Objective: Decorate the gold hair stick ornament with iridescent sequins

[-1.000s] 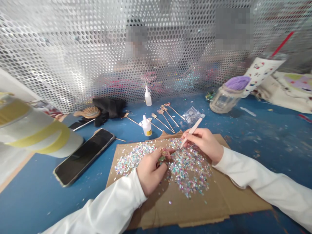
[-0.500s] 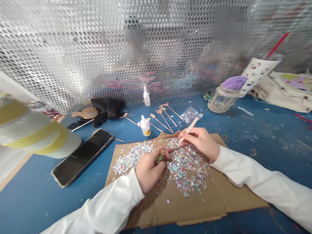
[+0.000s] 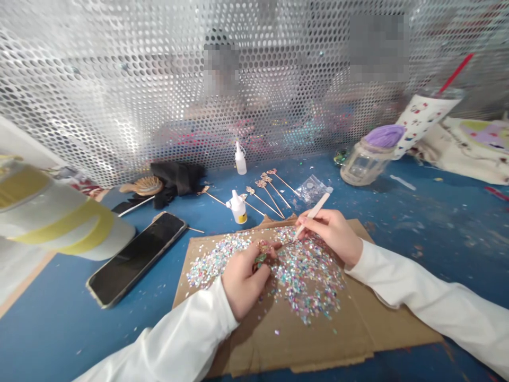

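Many tiny sequins [image 3: 308, 281] lie in two broad patches on a flat sheet of brown cardboard [image 3: 318, 345], which I take to be there to catch them and keep them off the blue table [image 3: 417, 254]. From my distant seat I see the left hand [image 3: 246, 278] low over the cardboard, between the patches, its thumb and fingers grasping a small pink-and-green ornament [image 3: 262, 249]. The fingers hide much of it; I judge it is held low and tilted inward to bring it within reach of the other hand. The right hand [image 3: 332, 231] grips a slim white tool [image 3: 314, 211] as one holds a pen, its shaft slanting up and rightward, probably for fine control. Its lower tip comes down near the left fingertips; whether it touches or pinches anything is too small for me to tell.

Behind the cardboard a squat bottle [image 3: 239, 211] stands upright, nozzle up, perhaps to avoid drips; a second bottle [image 3: 240, 162] stands farther back, near the metal screen [image 3: 139, 106]. Thin sticks with decorated ends [image 3: 273, 200] lie mostly fanned out, ends pointing away, possibly spaced so they will not rub. Left of the cardboard, a phone [image 3: 137, 260] lies flat.
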Tool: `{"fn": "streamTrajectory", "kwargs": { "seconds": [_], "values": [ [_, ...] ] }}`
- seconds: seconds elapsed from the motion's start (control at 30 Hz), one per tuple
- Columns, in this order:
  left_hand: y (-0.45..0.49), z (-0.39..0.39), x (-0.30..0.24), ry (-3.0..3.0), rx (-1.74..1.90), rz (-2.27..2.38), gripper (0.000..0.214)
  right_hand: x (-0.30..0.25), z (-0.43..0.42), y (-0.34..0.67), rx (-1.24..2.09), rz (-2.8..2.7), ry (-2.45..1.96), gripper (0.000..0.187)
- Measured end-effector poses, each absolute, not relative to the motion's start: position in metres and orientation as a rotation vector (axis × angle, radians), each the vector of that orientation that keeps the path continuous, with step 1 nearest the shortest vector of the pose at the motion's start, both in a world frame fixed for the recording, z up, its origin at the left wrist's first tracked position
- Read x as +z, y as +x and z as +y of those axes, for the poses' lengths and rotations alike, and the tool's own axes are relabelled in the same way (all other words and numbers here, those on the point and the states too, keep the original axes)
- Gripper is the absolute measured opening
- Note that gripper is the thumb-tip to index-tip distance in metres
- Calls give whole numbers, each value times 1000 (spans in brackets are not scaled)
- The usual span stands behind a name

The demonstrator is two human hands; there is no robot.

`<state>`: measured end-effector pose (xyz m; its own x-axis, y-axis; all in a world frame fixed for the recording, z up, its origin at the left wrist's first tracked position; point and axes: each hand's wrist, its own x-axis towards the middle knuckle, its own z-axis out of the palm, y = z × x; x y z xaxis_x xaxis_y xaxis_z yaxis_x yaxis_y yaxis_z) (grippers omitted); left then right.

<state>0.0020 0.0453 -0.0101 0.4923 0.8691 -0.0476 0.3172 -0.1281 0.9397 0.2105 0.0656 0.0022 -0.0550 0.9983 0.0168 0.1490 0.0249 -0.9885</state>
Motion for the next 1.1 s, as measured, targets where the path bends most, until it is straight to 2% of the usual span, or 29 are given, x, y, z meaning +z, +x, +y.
{"fn": "streamTrajectory", "kwargs": {
  "seconds": [0.37, 0.63, 0.8, 1.1],
  "values": [
    [3, 46, -11, 1619, 708, 1047, 18, -2, 65, 213, 1037, -1518, -1209, 19],
    [4, 46, -14, 1512, 754, 1073, 12, 16, 53, 215, 598, -1880, -952, 12],
    [4, 47, -15, 1498, 793, 1089, 12, 17, 57, 213, 43, -2439, -899, 30],
    [5, 46, -12, 1555, 852, 1075, 17, 0, 57, 203, -97, -2581, -915, 42]
  ]
}}
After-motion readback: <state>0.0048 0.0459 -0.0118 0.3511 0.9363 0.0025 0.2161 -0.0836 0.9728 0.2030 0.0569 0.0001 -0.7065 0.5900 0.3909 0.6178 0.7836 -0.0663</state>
